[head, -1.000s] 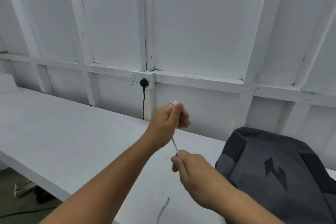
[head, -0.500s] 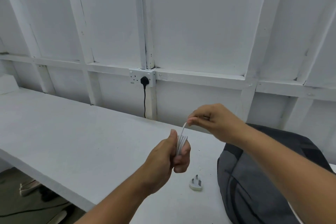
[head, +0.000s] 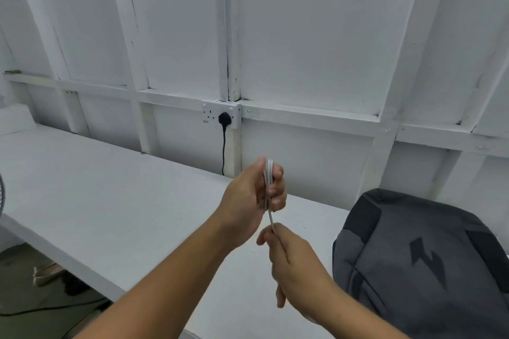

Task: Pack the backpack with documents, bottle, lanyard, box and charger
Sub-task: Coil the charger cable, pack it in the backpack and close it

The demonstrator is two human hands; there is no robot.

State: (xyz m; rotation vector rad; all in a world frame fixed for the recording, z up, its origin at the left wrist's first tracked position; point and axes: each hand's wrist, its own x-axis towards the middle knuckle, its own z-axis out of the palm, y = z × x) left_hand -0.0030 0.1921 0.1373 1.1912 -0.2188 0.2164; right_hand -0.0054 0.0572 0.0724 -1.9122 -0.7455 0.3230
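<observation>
My left hand [head: 254, 192] is raised above the white table [head: 115, 201], closed around a bundle of coiled white charger cable [head: 269, 173]. One strand of the cable runs down from the bundle to my right hand [head: 292, 259], which pinches it just below and in front. The grey backpack [head: 418, 264] with a dark lightning mark lies on the table at the right, beside my right forearm. The charger's plug is hidden in this view.
A white wall socket [head: 220, 117] with a black plug and cord sits on the wall behind the table. The table's front edge runs diagonally at lower left, with floor, a cable and shoes [head: 46, 274] below it.
My right hand has dropped from above the bundle to below it, pulling the cable strand down around the coil. My left hand has risen. The white plug on the table is no longer visible.
</observation>
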